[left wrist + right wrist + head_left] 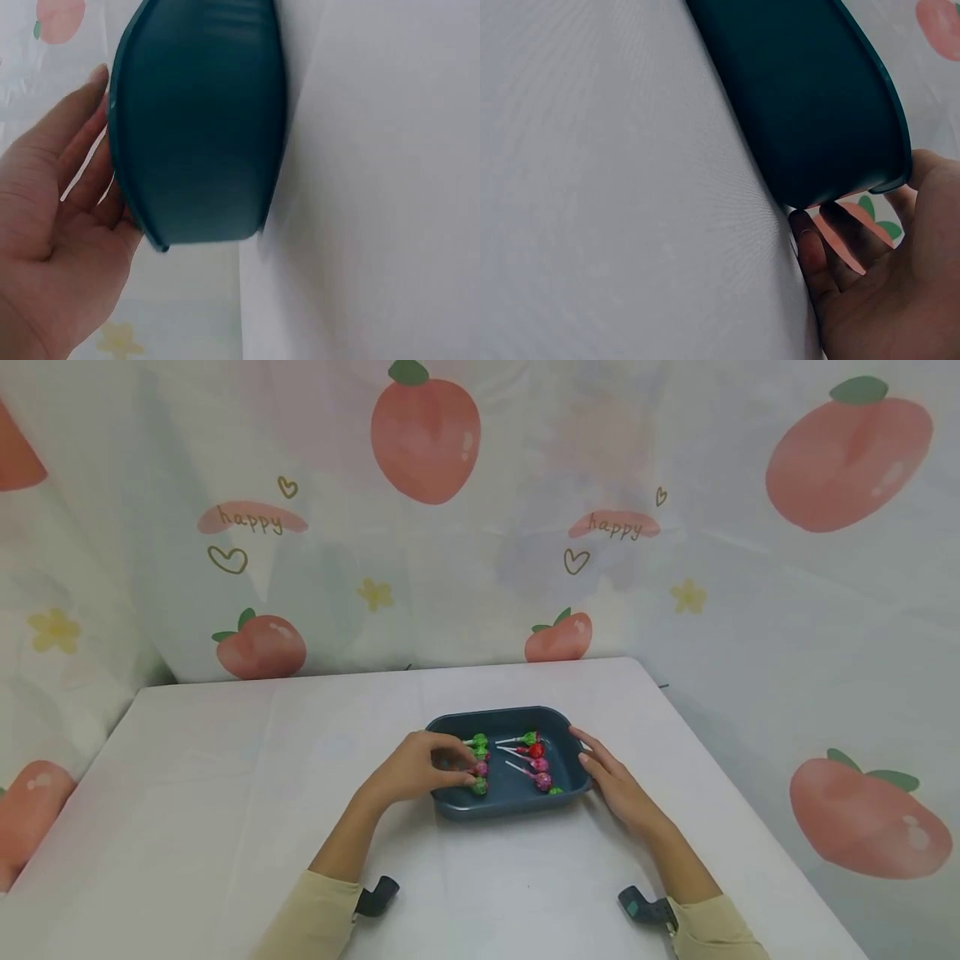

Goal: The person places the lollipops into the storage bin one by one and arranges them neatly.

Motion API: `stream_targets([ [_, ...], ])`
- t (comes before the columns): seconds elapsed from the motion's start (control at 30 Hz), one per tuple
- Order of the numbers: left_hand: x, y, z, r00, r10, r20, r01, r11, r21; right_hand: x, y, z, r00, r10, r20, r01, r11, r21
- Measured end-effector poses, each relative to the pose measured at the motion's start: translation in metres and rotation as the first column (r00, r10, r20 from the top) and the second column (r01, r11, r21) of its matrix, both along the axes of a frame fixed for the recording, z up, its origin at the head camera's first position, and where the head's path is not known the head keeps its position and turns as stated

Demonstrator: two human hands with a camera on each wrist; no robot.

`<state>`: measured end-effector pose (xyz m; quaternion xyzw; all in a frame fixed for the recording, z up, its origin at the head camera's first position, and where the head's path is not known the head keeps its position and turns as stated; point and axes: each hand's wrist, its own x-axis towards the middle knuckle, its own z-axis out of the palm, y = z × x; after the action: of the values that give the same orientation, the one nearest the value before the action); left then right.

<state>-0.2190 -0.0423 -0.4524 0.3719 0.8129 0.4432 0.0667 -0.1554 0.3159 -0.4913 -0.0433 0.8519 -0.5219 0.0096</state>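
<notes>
A dark teal plastic tray (495,811) on the white table holds several wrapped lollipops in two columns. My left hand (415,766) reaches over its left rim, thumb and forefinger pinching a pink lollipop (481,769). Green lollipops (479,741) lie beside those fingertips. Seen from the left wrist, the tray wall (199,127) hides the tips of my left hand (67,225). At the tray's right end, my right hand (622,789) grips the rim and outer wall. The right wrist view has some fingers of that hand (885,277) low against the wall.
In the tray's right column lie a red lollipop (536,750) and a pink-purple lollipop (543,782), sticks pointing left. The white table (300,760) ends at a back edge before a fruit-printed curtain (465,568). Dark wrist devices (377,896) sit at both sleeves.
</notes>
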Motion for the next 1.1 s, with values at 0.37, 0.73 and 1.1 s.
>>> stream_targets([
  [0.37, -0.004, -0.066, 0.002, 0.998, 0.055, 0.007, -0.055, 0.998, 0.028, 0.003, 0.002, -0.001, 1.000, -0.002, -0.010, 0.002, 1.000, -0.002],
  [0.73, 0.003, -0.122, -0.008, 0.927, 0.368, -0.077, -0.376, 0.911, -0.168, 0.000, 0.000, -0.007, 1.000, -0.009, 0.008, 0.009, 1.000, -0.029],
  [1.1, 0.021, -0.146, -0.012, 0.813, 0.401, -0.423, -0.555, 0.754, -0.352, -0.003, -0.006, 0.007, 0.991, -0.020, -0.134, 0.029, 0.997, 0.068],
])
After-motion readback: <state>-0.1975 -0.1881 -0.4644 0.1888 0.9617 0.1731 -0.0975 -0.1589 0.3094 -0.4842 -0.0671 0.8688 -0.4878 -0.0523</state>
